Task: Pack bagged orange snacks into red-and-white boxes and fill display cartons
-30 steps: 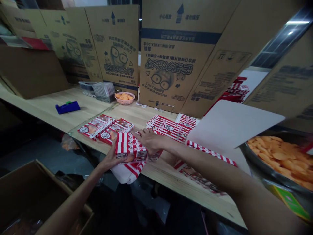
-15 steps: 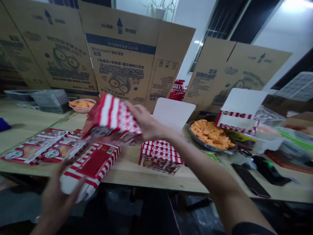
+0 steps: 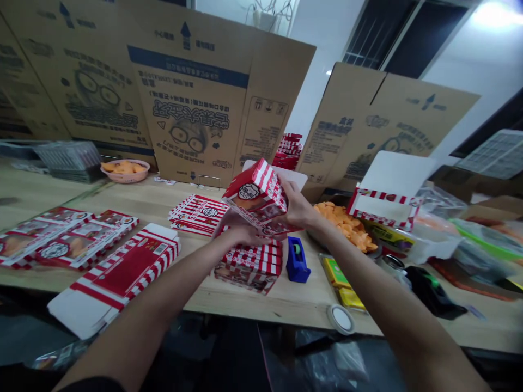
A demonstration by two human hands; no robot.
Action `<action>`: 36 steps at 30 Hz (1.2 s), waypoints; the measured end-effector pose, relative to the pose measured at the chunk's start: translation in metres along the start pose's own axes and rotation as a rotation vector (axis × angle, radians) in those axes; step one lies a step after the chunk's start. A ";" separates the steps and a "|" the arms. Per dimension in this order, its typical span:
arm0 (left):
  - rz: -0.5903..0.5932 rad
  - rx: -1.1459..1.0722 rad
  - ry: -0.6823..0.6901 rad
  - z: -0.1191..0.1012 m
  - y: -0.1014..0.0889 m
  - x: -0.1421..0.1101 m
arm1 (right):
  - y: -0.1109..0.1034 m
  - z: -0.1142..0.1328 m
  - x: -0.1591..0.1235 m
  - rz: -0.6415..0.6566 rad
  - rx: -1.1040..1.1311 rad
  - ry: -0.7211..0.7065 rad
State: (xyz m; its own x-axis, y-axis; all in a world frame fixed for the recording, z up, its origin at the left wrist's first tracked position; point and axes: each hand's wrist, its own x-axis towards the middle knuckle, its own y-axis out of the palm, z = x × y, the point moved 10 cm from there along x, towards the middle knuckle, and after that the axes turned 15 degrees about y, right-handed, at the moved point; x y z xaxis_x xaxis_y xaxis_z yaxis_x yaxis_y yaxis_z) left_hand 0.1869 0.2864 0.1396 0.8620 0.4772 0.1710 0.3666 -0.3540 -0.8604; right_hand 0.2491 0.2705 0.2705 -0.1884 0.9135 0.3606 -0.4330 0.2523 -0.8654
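Both my hands hold one red-and-white striped carton [image 3: 255,196] tilted above a stack of the same cartons [image 3: 250,264] on the wooden table [image 3: 155,204]. My left hand [image 3: 239,233] grips its lower edge from below. My right hand [image 3: 297,204] grips its right end. A blue tape dispenser [image 3: 297,258] stands just right of the stack. A flat unfolded carton [image 3: 118,275] lies at the table's front left edge.
Flat cartons [image 3: 65,239] lie in a row on the left. More lie behind the stack [image 3: 199,213]. A pan of orange snacks [image 3: 345,223], an open carton [image 3: 384,204], a tape roll [image 3: 341,318] and bags sit right. Large cardboard boxes [image 3: 196,109] wall the back.
My right hand carried the carton from the left to above the stack. My left hand left the flat carton and took hold of the raised carton. The view shifted right.
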 end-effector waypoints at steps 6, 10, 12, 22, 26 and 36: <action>0.143 0.092 -0.047 0.017 0.017 -0.007 | 0.013 -0.012 0.009 0.043 -0.068 0.000; 0.263 0.233 -0.120 0.021 0.028 -0.019 | 0.009 -0.010 0.012 0.122 0.022 -0.043; 0.194 0.265 -0.046 0.010 0.021 -0.017 | 0.010 -0.008 0.010 0.188 0.059 -0.083; -0.043 0.408 -0.109 -0.029 0.018 -0.050 | 0.033 -0.036 0.018 0.460 0.010 -0.035; -0.177 0.430 -0.080 -0.041 0.022 -0.064 | 0.051 -0.028 0.019 0.586 -0.059 -0.053; -0.197 0.368 -0.181 -0.041 0.026 -0.072 | 0.064 -0.024 0.025 0.576 -0.188 0.024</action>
State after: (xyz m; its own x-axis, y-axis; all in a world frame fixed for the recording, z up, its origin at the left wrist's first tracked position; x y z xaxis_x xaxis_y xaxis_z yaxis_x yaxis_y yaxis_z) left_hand 0.1487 0.2104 0.1248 0.7014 0.6512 0.2898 0.3400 0.0517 -0.9390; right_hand 0.2382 0.3175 0.2163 -0.3249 0.9264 -0.1902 -0.1040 -0.2349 -0.9665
